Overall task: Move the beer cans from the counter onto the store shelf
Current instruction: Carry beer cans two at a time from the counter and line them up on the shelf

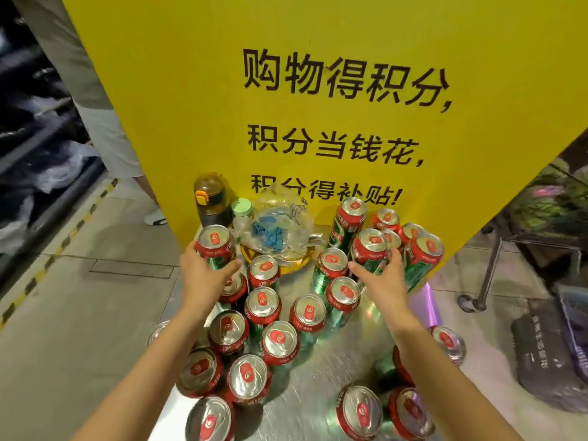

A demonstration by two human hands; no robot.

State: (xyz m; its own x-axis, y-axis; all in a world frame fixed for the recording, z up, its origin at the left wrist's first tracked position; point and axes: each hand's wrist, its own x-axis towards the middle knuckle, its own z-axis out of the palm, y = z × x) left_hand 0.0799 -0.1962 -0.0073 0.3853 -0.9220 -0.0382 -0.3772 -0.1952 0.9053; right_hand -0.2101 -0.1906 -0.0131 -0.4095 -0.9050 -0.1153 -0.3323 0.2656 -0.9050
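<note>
Several green beer cans with red rims stand upright on a shiny metal counter [318,370]. My left hand [203,272] grips one can [213,246] at the far left of the counter, fingers and thumb wrapped round its body. My right hand [381,275] curls round another can [370,249] at the far right, thumb on its left side. More cans cluster between and below my arms, such as one [308,313] in the middle. The store shelf is out of view.
A large yellow sign [318,106] with black characters rises right behind the counter. A dark bottle [211,202], a green-capped bottle [241,211] and a plastic bag on a yellow plate [280,230] stand at the back. A person's legs [121,148] and a floor stripe are left; a trolley [509,249] is right.
</note>
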